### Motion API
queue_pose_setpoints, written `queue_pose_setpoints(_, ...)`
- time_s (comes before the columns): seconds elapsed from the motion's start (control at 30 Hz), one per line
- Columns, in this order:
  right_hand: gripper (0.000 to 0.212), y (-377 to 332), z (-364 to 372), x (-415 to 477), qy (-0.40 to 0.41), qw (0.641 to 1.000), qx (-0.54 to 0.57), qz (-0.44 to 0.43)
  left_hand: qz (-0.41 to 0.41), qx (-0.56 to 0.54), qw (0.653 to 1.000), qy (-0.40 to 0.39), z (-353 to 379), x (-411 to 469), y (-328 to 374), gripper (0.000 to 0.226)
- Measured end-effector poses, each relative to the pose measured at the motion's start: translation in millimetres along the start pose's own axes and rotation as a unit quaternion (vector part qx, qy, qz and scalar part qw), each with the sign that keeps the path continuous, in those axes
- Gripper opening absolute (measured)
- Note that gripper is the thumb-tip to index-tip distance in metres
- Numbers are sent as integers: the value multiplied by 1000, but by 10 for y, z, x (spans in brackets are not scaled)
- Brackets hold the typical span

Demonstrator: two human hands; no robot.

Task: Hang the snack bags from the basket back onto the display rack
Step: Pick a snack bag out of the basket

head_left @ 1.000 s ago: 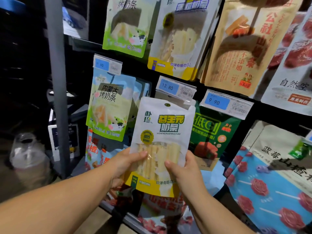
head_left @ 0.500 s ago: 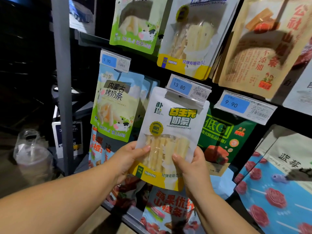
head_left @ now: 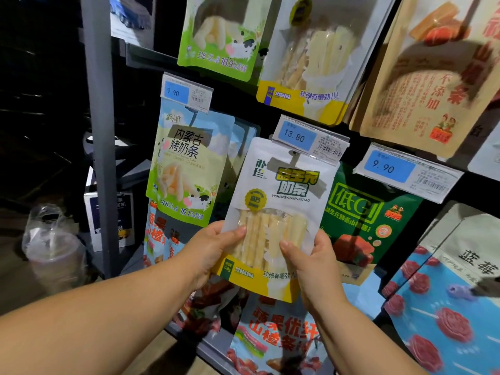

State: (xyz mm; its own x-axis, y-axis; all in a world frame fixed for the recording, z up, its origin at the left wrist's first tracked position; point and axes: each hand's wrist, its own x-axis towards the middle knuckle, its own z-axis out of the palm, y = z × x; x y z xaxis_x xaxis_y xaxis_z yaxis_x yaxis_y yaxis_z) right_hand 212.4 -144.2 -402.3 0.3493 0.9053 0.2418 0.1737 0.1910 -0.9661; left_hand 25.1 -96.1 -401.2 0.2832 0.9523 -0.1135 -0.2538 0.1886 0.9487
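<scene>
A white and yellow snack bag (head_left: 278, 196) of milk sticks is held upright against the display rack. My left hand (head_left: 213, 247) grips its lower left edge with the thumb on the front. My right hand (head_left: 311, 263) grips the lower right edge the same way. The bag's top edge reaches the 13.80 price tag (head_left: 308, 140), and its hang hole sits just below the tag at the peg. The basket is out of view.
Other snack bags hang all around: a green and blue bag (head_left: 186, 169) to the left, a green bag (head_left: 362, 215) to the right, a matching milk-stick bag (head_left: 311, 60) above. A grey upright post (head_left: 100, 131) stands left. A plastic cup (head_left: 54, 253) sits low left.
Both hands have raised the milk-stick bag, so its top now meets the 13.80 price tag. The camera has moved closer to the rack.
</scene>
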Motion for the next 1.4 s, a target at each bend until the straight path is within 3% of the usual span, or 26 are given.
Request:
queue_pose_setpoints(0.13,39,3,28,109,19,1000,-14,8,54,96,992,68,61,147,-57,31)
queue_pose_setpoints(0.33,32,47,10,297,52,997,-47,24,96,290,943,131,253,334,-92,54)
queue_pose_setpoints(0.63,31,8,32,343,35,989,-132,56,82,356,915,171,354,467,-140,65)
queue_pose_setpoints(0.8,36,5,-93,281,68,985,-141,78,68,345,916,193,436,415,-127,78)
queue_pose_setpoints(0.9,27,-55,-199,192,73,985,-140,75,67,347,910,216,568,285,-70,92)
queue_pose_setpoints(1.0,28,-125,-346,79,88,984,-140,70,86,324,914,229,738,133,-62,89)
queue_pose_setpoints(1.2,19,-296,-807,-281,128,979,-144,71,128,303,929,168,1278,-117,-154,58)
queue_pose_setpoints(1.4,16,-635,-1806,-865,185,964,-173,79,127,281,951,-6,2213,-522,-334,29)
